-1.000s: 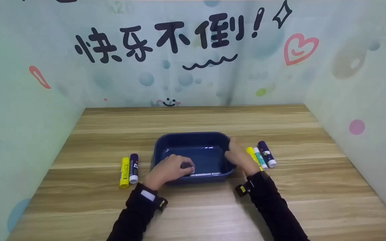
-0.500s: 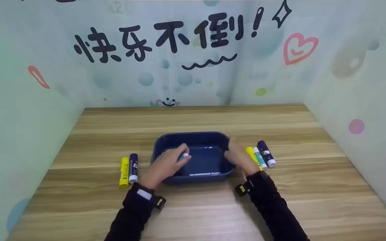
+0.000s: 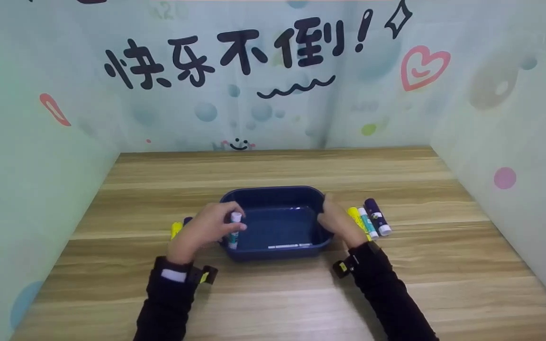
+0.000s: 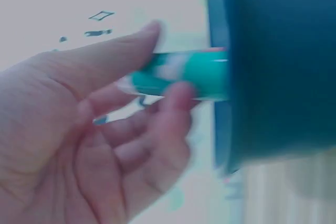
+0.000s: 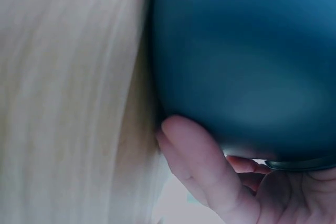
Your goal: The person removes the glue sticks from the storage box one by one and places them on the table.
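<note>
A dark blue plastic tub [image 3: 277,254] stands mid-table. At its left end my left hand [image 3: 202,226] pinches a teal-and-white glue stick [image 3: 233,240] between thumb and fingers. The stick is upright, its lower part inside the tub. In the left wrist view the thumb and a finger lie on either side of the glue stick [image 4: 207,74], whose far end is hidden by the tub wall [image 4: 278,66]. My right hand [image 3: 341,220] grips the tub's right end. The right wrist view has this hand [image 5: 210,177] against the outer wall, near the rim.
Left of the tub lie a yellow glue stick [image 3: 177,228] and a dark purple one [image 3: 187,220], partly behind my left hand. Right of it lie yellow [image 3: 354,215], teal [image 3: 368,223] and dark purple [image 3: 377,217] glue sticks. Printed cloth walls [image 3: 273,123] enclose the table.
My left hand has moved left from the tub's inside to its left end with the glue stick, which now stands upright. The right hand and the tub have stayed put.
</note>
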